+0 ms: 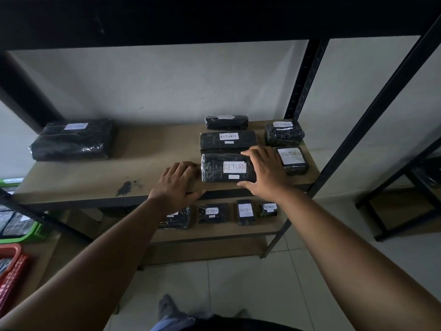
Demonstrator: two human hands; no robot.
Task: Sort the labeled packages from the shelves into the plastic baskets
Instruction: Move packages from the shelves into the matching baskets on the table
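return pkg [235, 167], front of shelf [95, 177]: r hand [265, 173] fingers curled round its end; l hand [177, 180] flat, empty. risk: slick wrap may slip one-handed.

- I get a dim, bluish picture; the wall [167, 80] is brightest.
- The top beam [214, 15] is nearly black.
- The right upright [372, 111] slants with wide-angle distortion.
- The large package [74, 139] has faint glints on its wrap.

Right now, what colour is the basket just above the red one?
Green basket; head view, left edge.
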